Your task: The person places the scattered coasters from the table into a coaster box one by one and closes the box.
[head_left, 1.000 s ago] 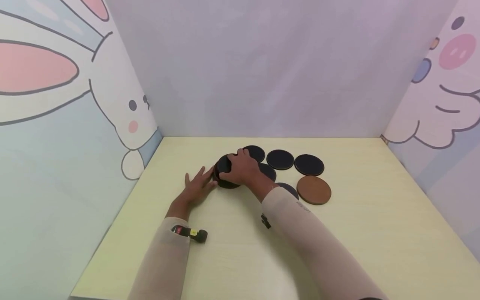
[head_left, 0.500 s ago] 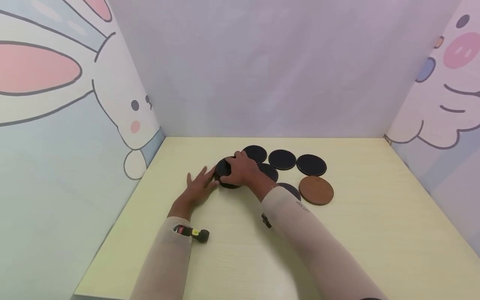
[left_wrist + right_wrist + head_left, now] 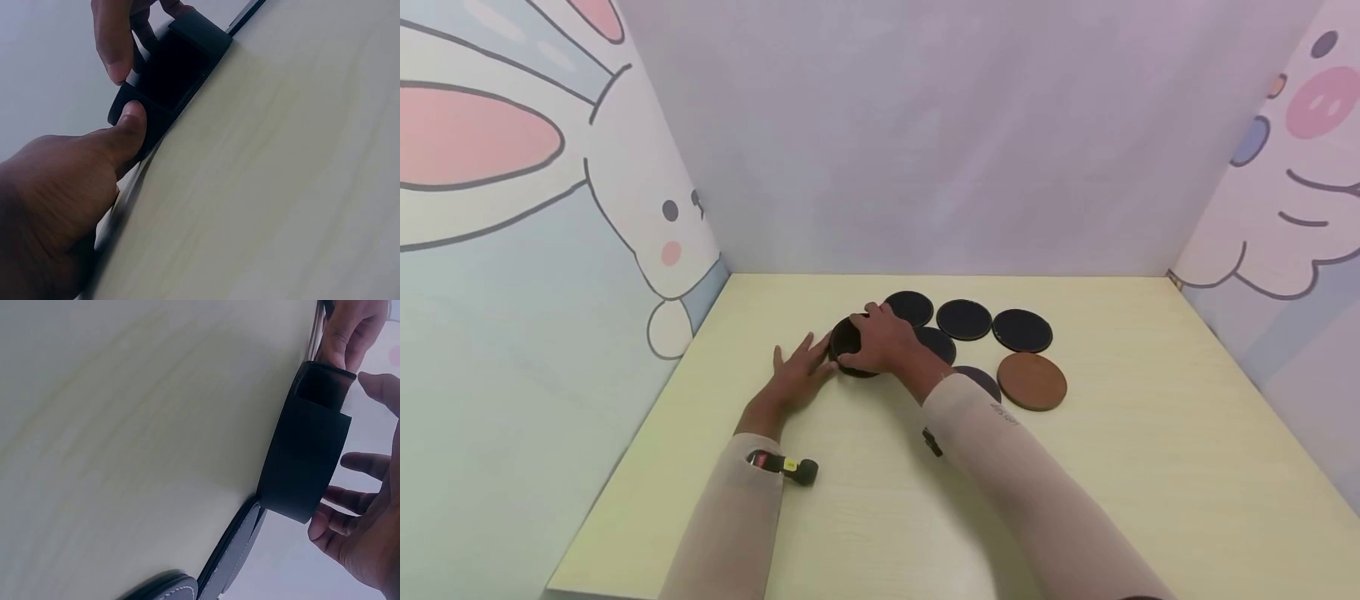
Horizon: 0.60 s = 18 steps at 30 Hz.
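Note:
A round black holder point(image 3: 846, 339) stands on the table, with a notch in its side wall point(image 3: 306, 456). My left hand point(image 3: 797, 377) rests at its left side, fingers spread; in the left wrist view the thumb point(image 3: 132, 119) touches the wall beside the notch. Over the holder's top lies my right hand point(image 3: 883, 340), fingers bent around the rim. The right wrist view shows its thumb and index finger slightly apart from the rim, while lower fingertips point(image 3: 320, 526) touch the far side. The hand hides most of the holder's top; its contents are not visible.
Several black discs like leather coasters point(image 3: 964, 320) lie flat to the right of the holder. A brown coaster point(image 3: 1032, 381) lies at their near right. My right arm partly covers two black ones. Cartoon-printed walls point(image 3: 925, 150) enclose the pale table point(image 3: 1150, 467).
A black disc under my right hand, offset above the holder one second ago, has sunk level with its rim. My left hand stays at the holder's side.

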### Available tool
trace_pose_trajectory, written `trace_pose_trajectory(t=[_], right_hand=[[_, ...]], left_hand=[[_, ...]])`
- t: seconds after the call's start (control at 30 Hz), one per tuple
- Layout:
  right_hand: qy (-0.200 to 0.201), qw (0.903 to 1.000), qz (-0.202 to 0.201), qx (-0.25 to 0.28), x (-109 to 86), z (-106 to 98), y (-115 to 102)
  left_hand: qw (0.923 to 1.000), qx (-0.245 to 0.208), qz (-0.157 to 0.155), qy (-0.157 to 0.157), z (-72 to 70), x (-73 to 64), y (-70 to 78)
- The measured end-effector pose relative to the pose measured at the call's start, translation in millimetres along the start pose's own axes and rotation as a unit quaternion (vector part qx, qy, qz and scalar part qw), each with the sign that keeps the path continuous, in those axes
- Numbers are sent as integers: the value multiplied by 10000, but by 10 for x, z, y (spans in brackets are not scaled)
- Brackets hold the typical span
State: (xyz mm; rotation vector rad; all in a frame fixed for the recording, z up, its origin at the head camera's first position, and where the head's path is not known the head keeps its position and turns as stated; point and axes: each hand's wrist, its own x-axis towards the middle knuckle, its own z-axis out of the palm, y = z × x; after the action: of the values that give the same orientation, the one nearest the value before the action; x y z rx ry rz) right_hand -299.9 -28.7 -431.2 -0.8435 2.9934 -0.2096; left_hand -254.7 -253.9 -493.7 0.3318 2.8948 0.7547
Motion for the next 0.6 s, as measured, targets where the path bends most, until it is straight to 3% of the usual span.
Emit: trace_pose_trajectory(t=[0.27, 0.6], right_hand=[[38, 10000, -73, 48, -7, 22, 59], [160, 9989, 131, 410, -85, -39, 159]], left_hand=[[9999, 1, 103, 82, -8, -12, 10], [10000, 16, 61, 65, 1, -4, 11]])
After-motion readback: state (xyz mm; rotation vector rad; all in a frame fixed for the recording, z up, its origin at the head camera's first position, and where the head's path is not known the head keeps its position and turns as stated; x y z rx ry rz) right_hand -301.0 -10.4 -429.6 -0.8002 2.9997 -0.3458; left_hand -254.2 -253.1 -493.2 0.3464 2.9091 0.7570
